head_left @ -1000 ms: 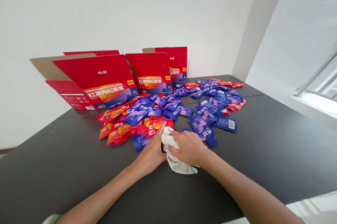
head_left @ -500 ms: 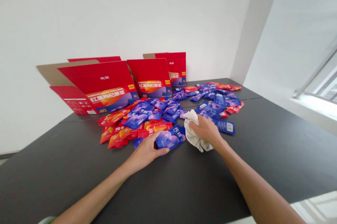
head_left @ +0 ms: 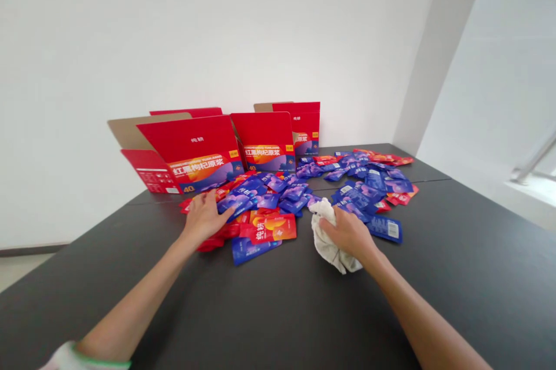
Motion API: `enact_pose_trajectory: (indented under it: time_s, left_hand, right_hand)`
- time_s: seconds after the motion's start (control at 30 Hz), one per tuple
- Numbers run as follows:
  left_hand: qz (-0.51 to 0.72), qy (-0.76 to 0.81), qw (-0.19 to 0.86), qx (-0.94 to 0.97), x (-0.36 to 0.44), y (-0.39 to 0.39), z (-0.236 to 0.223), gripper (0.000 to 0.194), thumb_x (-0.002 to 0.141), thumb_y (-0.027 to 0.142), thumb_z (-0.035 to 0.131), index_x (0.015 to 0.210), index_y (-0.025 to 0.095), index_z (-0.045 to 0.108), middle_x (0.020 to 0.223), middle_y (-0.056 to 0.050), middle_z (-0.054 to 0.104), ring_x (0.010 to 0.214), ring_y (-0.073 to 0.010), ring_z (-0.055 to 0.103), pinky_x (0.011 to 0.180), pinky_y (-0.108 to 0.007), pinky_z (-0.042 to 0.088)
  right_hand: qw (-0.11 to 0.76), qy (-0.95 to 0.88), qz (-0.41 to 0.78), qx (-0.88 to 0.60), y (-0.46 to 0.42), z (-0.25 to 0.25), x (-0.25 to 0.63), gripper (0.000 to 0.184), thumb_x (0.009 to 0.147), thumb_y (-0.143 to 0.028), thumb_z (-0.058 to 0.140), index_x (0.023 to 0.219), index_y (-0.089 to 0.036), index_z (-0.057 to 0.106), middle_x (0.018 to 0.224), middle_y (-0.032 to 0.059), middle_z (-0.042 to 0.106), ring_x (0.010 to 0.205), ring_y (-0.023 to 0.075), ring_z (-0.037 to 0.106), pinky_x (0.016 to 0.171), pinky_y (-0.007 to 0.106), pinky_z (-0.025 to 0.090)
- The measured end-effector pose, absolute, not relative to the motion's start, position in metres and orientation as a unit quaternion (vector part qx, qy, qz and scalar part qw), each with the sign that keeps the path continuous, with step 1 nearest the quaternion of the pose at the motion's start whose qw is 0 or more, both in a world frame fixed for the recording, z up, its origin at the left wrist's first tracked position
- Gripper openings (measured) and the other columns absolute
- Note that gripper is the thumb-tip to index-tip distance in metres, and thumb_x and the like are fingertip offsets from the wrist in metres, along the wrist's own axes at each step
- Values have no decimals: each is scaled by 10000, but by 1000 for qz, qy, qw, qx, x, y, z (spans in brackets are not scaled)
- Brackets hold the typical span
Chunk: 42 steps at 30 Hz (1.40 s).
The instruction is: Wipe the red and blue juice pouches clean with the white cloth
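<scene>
Your left hand [head_left: 203, 218] spreads over the pile of red and blue pouches [head_left: 266, 201], left of the frame's centre; whether it grips one, I cannot tell. Your right hand [head_left: 348, 232] clutches a whitish cloth [head_left: 325, 242], right of centre.

One left hand [head_left: 203, 220], one right hand [head_left: 351, 235]. In right: one crumpled off-white cloth [head_left: 329, 246]. Beyond both: at least three red cardboard cartons [head_left: 263, 132]. Flat glossy blue-purple and red-orange pouches [head_left: 274, 229]: two heaps, by left and beyond right; overlapped past counting.
</scene>
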State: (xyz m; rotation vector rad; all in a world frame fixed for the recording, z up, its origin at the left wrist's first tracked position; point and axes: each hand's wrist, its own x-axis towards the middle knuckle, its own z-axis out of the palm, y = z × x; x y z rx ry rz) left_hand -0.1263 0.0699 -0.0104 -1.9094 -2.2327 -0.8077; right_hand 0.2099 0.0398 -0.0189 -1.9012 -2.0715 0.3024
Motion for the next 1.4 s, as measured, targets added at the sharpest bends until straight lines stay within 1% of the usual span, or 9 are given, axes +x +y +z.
enact_pose_trajectory:
  time_s: [0.13,0.23,0.33,0.4,0.63,0.83,1.0,1.2,1.4]
  left_hand:
    - [-267,-661,84,-696,-94,87,1,721,786,460,493,1382,129,257,1433,-173,260,1323,-366,203,1069,-503,181]
    - [-230,-599,44,-766,-54,119,2,661,794,484,497,1374,222,315,1453,-103,277,1338,-321,211,1086,-460,165]
    - [-181,-559,-23,-809,-18,152,-7,696,722,547,588,1332,273,395,1449,-96,315,1332,-349,238,1060,-489,200]
    - [-158,-543,-64,-822,-3,167,-16,714,678,551,648,1299,268,440,1425,-113,358,1312,-357,284,1036,-499,245]
    - [-200,-512,-132,-825,10,171,-31,484,834,390,576,1253,171,476,1345,-110,450,1227,-278,419,1027,-532,285]
    - [-298,-492,-195,-795,9,140,-15,723,703,424,681,1325,158,425,1368,-105,460,1255,-275,415,1061,-381,298]
    - [-338,-486,-258,-764,-8,78,2,549,801,441,555,1286,195,486,1321,-57,522,1221,-254,464,1031,-373,340]
    - [-258,-484,-381,-744,-27,-10,-5,449,770,309,615,1212,254,556,1216,-3,608,1096,-235,566,959,-352,414]
    - [-251,-515,-275,-772,-31,-41,-39,487,740,310,649,1208,257,526,1247,-41,558,1156,-239,498,1010,-371,357]
  right_hand:
    - [151,-731,105,-657,38,-20,208,373,866,-463,372,1015,-180,563,931,101,667,872,240,624,662,292,385]
    - [147,-738,103,-650,36,-21,206,371,863,-463,381,1021,-180,563,945,101,668,885,239,623,671,293,389]
    - [141,-749,99,-640,35,-23,203,368,859,-463,393,1033,-186,561,935,95,672,876,236,626,680,293,392]
    - [136,-756,96,-633,35,-24,203,360,857,-462,397,1014,-184,566,914,97,673,856,236,630,674,295,393]
    - [147,-767,94,-618,37,-27,205,366,865,-461,376,1009,-177,558,909,109,671,858,249,627,672,307,389]
    - [174,-737,114,-644,41,-21,211,333,842,-460,425,972,-193,574,919,86,673,880,240,621,656,283,370]
    - [188,-700,118,-679,47,-13,224,422,859,-479,378,1054,-157,568,936,118,662,899,240,610,670,278,366]
    - [238,-704,111,-660,40,-3,223,378,856,-459,404,1034,-171,573,900,90,665,835,217,608,633,256,332]
    - [209,-797,113,-555,9,-6,191,309,861,-451,415,957,-187,543,828,56,666,754,187,610,586,244,283]
